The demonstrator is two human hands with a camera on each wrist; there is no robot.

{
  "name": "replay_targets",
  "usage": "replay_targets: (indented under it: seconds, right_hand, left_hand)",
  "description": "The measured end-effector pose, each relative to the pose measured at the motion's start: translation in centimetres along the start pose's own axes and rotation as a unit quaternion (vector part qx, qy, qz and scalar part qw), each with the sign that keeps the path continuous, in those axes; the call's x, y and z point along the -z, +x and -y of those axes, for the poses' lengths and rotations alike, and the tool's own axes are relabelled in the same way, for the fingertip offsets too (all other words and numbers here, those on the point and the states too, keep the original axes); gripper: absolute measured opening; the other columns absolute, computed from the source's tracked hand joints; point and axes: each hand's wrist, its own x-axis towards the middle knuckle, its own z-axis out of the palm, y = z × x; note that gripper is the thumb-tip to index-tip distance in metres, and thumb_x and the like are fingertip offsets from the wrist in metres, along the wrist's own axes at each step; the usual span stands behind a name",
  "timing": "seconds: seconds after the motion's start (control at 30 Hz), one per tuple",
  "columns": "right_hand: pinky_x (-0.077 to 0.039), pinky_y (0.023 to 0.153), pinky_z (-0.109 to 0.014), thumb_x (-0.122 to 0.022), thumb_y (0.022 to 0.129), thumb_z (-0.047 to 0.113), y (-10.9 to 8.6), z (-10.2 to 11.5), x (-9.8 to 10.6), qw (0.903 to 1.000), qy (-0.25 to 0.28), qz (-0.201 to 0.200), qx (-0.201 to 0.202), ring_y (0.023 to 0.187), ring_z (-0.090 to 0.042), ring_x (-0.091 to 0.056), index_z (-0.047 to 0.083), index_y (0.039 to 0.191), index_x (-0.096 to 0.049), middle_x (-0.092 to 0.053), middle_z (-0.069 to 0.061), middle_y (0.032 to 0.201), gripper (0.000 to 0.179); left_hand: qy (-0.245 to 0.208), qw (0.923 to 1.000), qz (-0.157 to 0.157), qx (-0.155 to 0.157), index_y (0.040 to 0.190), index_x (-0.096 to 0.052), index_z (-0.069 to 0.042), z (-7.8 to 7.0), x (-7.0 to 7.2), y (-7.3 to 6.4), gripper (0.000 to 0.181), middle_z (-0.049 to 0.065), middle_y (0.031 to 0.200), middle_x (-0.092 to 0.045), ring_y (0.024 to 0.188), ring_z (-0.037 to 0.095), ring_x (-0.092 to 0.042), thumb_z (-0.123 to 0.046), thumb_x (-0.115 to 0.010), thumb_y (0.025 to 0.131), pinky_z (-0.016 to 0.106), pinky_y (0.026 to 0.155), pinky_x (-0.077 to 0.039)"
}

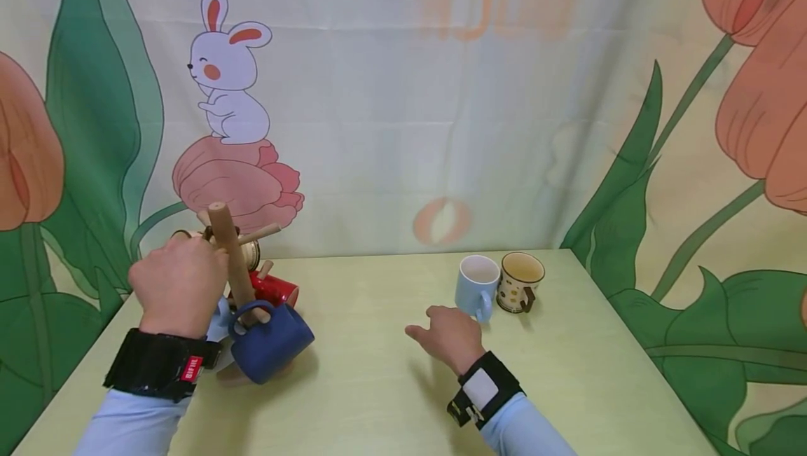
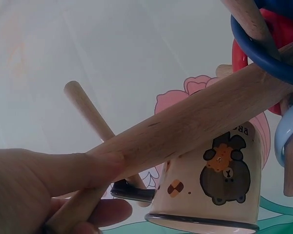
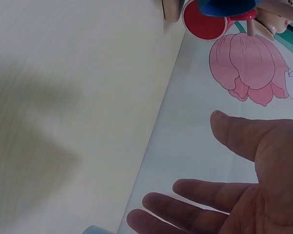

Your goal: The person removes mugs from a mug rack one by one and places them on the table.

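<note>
My left hand (image 1: 179, 284) grips a wooden mug tree (image 1: 232, 253) near its top. In the left wrist view, the thumb lies along the post and the fingers curl round a peg. Low on the near side hangs a dark blue mug (image 1: 274, 345), with a red mug (image 1: 279, 291) behind it. A cream mug with a bear picture (image 2: 219, 185) hangs from an upper peg, and another light blue mug (image 1: 218, 323) is mostly hidden by the hand. Over the table, my right hand (image 1: 450, 338) holds nothing, its fingers spread, just in front of a standing light blue mug (image 1: 477, 288).
A cream mug with brown spots (image 1: 520, 284) stands beside the light blue one at the back right of the pale table (image 1: 366, 386). Behind the table's far edge hangs a printed curtain (image 1: 366, 127) with a rabbit and flowers.
</note>
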Motion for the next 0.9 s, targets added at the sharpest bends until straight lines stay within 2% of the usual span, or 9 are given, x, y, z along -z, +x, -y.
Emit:
replay_targets:
  seconds: [0.13, 0.27, 0.37, 0.43, 0.5, 0.6, 0.7, 0.9]
  right_hand:
    - [-0.055, 0.072, -0.050, -0.061, 0.085, 0.051, -0.1, 0.2, 0.0, 1.0000, -0.002, 0.004, 0.001, 0.094, -0.034, -0.065, 0.006, 0.117, -0.067, -0.072, -0.014, 0.111, 0.056]
    - [-0.055, 0.071, -0.049, -0.061, 0.085, 0.051, -0.1, 0.4, 0.2, 0.9999, -0.011, 0.003, 0.006, 0.093, -0.033, -0.066, 0.005, 0.116, -0.068, -0.072, -0.015, 0.110, 0.056]
    - [-0.056, 0.069, -0.049, -0.061, 0.085, 0.051, 0.0, 0.6, 0.3, 0.9998, -0.017, 0.001, 0.009, 0.092, -0.032, -0.066, 0.005, 0.116, -0.068, -0.073, -0.014, 0.109, 0.056]
    - [-0.056, 0.068, -0.048, -0.061, 0.085, 0.051, 0.1, 0.8, 0.4, 0.9998, -0.018, 0.000, 0.010, 0.091, -0.031, -0.066, 0.006, 0.116, -0.068, -0.073, -0.014, 0.108, 0.056]
    - [-0.056, 0.066, -0.047, -0.062, 0.084, 0.051, 0.3, 1.1, 0.5, 0.9997, -0.023, -0.003, 0.012, 0.089, -0.031, -0.067, 0.006, 0.116, -0.068, -0.073, -0.014, 0.107, 0.055]
    - [-0.056, 0.064, -0.047, -0.062, 0.084, 0.051, 0.5, 1.8, 0.8, 0.9992, -0.030, -0.014, 0.022, 0.087, -0.031, -0.067, 0.006, 0.113, -0.069, -0.074, -0.014, 0.103, 0.054]
    - [-0.056, 0.062, -0.046, -0.062, 0.084, 0.051, 0.8, 2.7, 1.3, 0.9985, -0.038, -0.023, 0.033, 0.086, -0.030, -0.067, 0.007, 0.112, -0.070, -0.075, -0.013, 0.102, 0.054]
    - [-0.056, 0.060, -0.041, -0.061, 0.085, 0.053, 1.6, 5.1, 2.6, 0.9967, -0.057, -0.022, 0.053, 0.083, -0.026, -0.067, 0.009, 0.113, -0.070, -0.075, -0.009, 0.098, 0.052]
  left_hand:
    - [-0.012, 0.9998, 0.009, -0.014, 0.077, -0.069, 0.014, 0.1, 0.1, -0.2, 0.038, 0.027, 0.065, -0.058, 0.041, 0.037, -0.050, -0.023, -0.070, 0.084, 0.045, 0.031, -0.041]
    - [-0.031, 0.9989, 0.024, -0.025, 0.084, -0.068, 0.014, 0.3, 0.6, -0.4, 0.043, 0.023, 0.061, -0.057, 0.039, 0.031, -0.047, -0.029, -0.072, 0.082, 0.041, 0.030, -0.038]
    - [-0.048, 0.9976, 0.043, -0.023, 0.083, -0.067, 0.011, 0.9, 1.4, -0.4, 0.054, 0.016, 0.053, -0.054, 0.039, 0.028, -0.046, -0.043, -0.068, 0.083, 0.038, 0.030, -0.035]
    - [-0.054, 0.9968, 0.054, -0.024, 0.082, -0.067, 0.007, 1.4, 1.9, -0.2, 0.064, 0.014, 0.051, -0.053, 0.040, 0.028, -0.046, -0.056, -0.058, 0.086, 0.038, 0.031, -0.034]
    - [-0.054, 0.9962, 0.064, -0.024, 0.087, -0.069, 0.005, 1.9, 2.4, 0.2, 0.074, 0.018, 0.056, -0.059, 0.045, 0.032, -0.050, -0.065, -0.046, 0.088, 0.040, 0.032, -0.036]
    - [-0.047, 0.9963, 0.069, -0.021, 0.098, -0.068, 0.006, 2.8, 3.0, 1.1, 0.082, 0.028, 0.072, -0.064, 0.056, 0.041, -0.054, -0.068, -0.033, 0.091, 0.046, 0.035, -0.039]
    - [-0.042, 0.9963, 0.073, -0.016, 0.109, -0.063, 0.010, 3.8, 3.2, 2.4, 0.081, 0.035, 0.086, -0.062, 0.066, 0.048, -0.054, -0.064, -0.034, 0.094, 0.052, 0.039, -0.042]
    - [-0.043, 0.9950, 0.087, -0.024, 0.113, -0.061, 0.009, 5.3, 2.9, 4.4, 0.078, 0.037, 0.092, -0.061, 0.072, 0.049, -0.054, -0.062, -0.038, 0.093, 0.055, 0.044, -0.043]
